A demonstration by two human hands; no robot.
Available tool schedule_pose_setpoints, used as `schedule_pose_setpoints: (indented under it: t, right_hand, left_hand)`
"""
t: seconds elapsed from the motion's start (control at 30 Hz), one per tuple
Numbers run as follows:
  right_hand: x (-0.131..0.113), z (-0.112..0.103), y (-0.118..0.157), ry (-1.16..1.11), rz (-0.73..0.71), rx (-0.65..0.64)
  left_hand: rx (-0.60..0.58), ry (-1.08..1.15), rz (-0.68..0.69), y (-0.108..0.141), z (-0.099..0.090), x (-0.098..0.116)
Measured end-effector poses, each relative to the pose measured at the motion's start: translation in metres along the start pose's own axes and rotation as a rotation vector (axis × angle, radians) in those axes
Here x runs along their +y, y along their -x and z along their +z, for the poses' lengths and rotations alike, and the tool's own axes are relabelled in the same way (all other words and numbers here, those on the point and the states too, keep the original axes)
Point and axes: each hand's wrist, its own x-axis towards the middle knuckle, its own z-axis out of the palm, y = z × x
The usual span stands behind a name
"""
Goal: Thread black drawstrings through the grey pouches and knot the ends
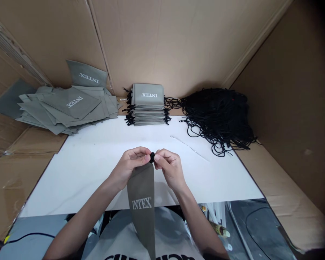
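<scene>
Between my two hands, at chest height over the table's near edge, a grey fabric pouch (141, 187) marked INTEX hangs down in front of me. Its top corner carries a small bunched black cord (152, 157). My left hand (134, 162) pinches the pouch's upper edge beside the cord. The fingertips of my right hand (169, 164) are pressed together on the black cord from the other side. How the cord is tied is too small to make out.
A loose heap of grey pouches (70, 104) lies at the back left. In the middle stands a neat stack of corded pouches (148, 104). Black cords (219, 115) are piled at the back right. A thin white tool (189, 147) lies on the white table (97, 173). Cardboard walls (165, 43) surround it.
</scene>
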Motion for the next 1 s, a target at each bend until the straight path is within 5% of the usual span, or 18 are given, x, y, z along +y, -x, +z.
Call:
schedule_pose_setpoints:
  t: [0.2,0.53,0.87,1.0]
  right_hand:
    - [-0.017,-0.007,-0.001,0.171,0.036,0.021]
    - [-0.015,-0.002,0.001,0.063,0.182,0.084]
    - [-0.01,0.005,0.004,0.02,0.114,0.176]
    - [-0.011,0.002,0.003,0.026,0.078,0.139]
  left_hand:
    - [0.0,-0.091,0.077,-0.006,0.001,-0.007]
    - [0.143,-0.728,0.6,-0.001,0.005,-0.013]
    - [0.251,-0.893,0.645,-0.001,0.014,-0.017]
    - [0.169,-0.812,0.586,0.0,0.009,-0.014]
